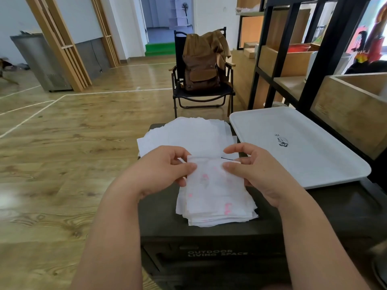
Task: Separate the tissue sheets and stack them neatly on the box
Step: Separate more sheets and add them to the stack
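Left hand [165,170] pinches top tissue sheet [211,185] at its far-left corner; sheet's long axis runs away from the person, lying on near stack [217,214] atop dark box [209,237]. Right hand [257,170] pinches its far-right corner. Separated pile [184,135] sits further back.

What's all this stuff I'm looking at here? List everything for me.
Near tissue stack: one, white with pink print, on the box's near end.
Far tissue pile: one, white, spread on the box's far end.
Box: one, dark, lettered front, on the floor.
Tray: one, white, right of the tissues.
Chair: one, black, beyond the box.
Backpack: one, brown, on the chair.
Shelving: black frame, wooden boxes, right.
Left hand: pinches the top sheet.
Right hand: pinches the same sheet.
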Demonstrator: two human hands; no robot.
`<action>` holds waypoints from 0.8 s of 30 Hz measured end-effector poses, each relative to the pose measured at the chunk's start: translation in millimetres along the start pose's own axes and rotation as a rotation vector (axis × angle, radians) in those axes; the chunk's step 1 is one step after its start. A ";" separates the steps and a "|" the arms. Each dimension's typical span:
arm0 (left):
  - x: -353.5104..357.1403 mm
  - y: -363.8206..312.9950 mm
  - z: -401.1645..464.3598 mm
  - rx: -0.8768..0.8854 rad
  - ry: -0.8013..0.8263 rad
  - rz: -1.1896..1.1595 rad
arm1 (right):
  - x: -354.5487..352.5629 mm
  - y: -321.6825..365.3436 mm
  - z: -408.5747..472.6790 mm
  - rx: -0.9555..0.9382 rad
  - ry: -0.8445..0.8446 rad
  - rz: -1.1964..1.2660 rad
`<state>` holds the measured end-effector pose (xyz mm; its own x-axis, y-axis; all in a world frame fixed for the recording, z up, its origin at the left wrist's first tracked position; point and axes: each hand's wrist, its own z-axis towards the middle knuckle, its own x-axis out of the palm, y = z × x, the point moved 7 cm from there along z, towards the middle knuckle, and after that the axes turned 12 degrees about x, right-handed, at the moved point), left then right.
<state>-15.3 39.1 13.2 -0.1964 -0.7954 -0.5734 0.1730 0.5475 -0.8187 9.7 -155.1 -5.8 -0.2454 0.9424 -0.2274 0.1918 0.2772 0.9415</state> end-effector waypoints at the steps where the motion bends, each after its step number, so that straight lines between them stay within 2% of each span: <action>1: 0.6 1.9 -1.1 -0.023 0.018 0.018 | -0.7 -1.5 0.7 0.017 -0.001 0.011; 7: -4.4 -2.9 -3.6 -0.037 0.007 -0.089 | -7.7 -1.4 0.6 0.059 0.053 0.225; 9: -2.6 4.0 -2.2 -0.092 0.006 -0.042 | -8.1 -7.2 2.2 0.085 0.019 0.124; 14: 13.4 32.6 4.1 -0.253 0.060 0.167 | -5.4 -17.6 8.2 0.106 -0.189 -0.339; 18: 15.6 45.9 8.0 -0.338 0.074 0.281 | -0.2 -16.9 11.5 0.065 -0.240 -0.437; 21: 6.3 47.3 13.1 -0.322 -0.065 0.376 | 0.7 -17.6 12.9 0.054 -0.260 -0.485; 24: -8.4 34.8 19.1 -0.146 -0.376 0.442 | -1.9 -13.7 11.6 0.022 -0.297 -0.475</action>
<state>10.8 59.9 -9.9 0.2235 -0.5066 -0.8327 0.0212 0.8566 -0.5155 18.5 -158.5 -21.2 -0.0319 0.7243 -0.6888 0.1460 0.6851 0.7136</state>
